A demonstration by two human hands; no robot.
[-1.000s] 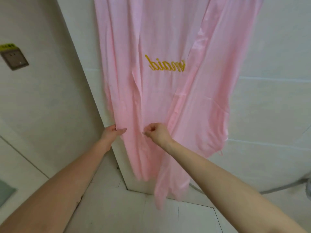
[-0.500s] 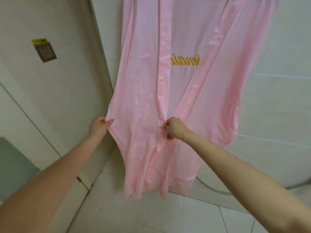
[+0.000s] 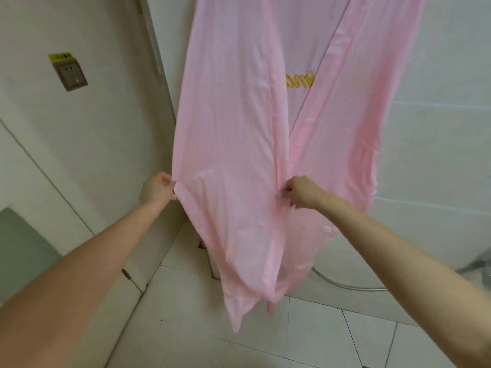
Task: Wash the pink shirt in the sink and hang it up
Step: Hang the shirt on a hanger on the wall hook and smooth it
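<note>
The pink shirt point(image 3: 233, 128) hangs from above the frame against the tiled wall, its front open, with part of a yellow embroidered word point(image 3: 300, 81) showing on the inside of the back panel. My left hand point(image 3: 158, 188) pinches the outer edge of the left front panel. At the panel's inner edge, near the middle of the shirt, my right hand point(image 3: 300, 191) pinches the fabric. The panel is stretched flat between the two hands. The hem dangles below them, above the floor. What the shirt hangs from is out of view.
A wall socket point(image 3: 70, 75) with a yellow label sits on the left wall. A metal shower hose point(image 3: 345, 285) curves along the wall base at the right. White floor tiles point(image 3: 318, 328) lie below. A grey-green surface point(image 3: 18, 235) shows at the far left.
My hands have spread apart, pulling the left front panel out flat. The view has shifted, so the shirt sits further right and the yellow word is mostly covered.
</note>
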